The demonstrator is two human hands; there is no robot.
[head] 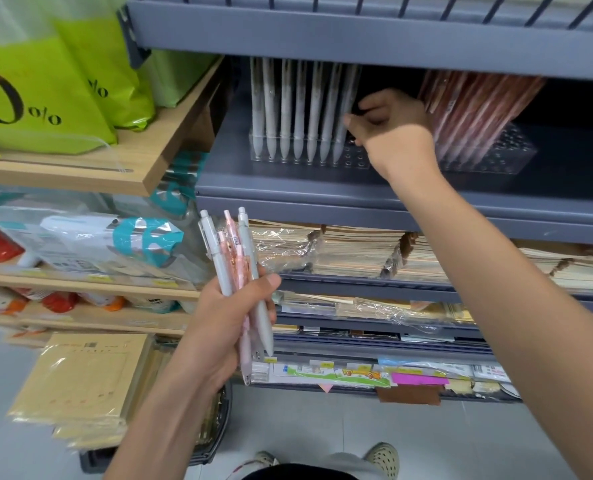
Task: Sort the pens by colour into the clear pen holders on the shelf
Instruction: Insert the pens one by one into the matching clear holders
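Two hands: both at work, the left low and near, the right raised to the shelf.
Left hand (225, 317): grips a bundle of pens (234, 258), grey and pink mixed, clicker ends up, with the thumb pressed across the barrels.
Wrapped notebooks (357, 251): stacked on the tier just behind that bundle.
Right hand (395, 133): fingers curled, thumb and forefinger pinching the end grey pen (343, 109) at the right edge of the grey row.
Grey shelf (323, 188): carries two clear holders, side by side but apart.
Left holder (357, 161): a row of grey pens (284, 109) stands tip-down in its holes, and bare holes show to the right of the row.
Right holder (496, 157): pink pens (472, 109) stand tilted and packed together, with bare holes showing in front.
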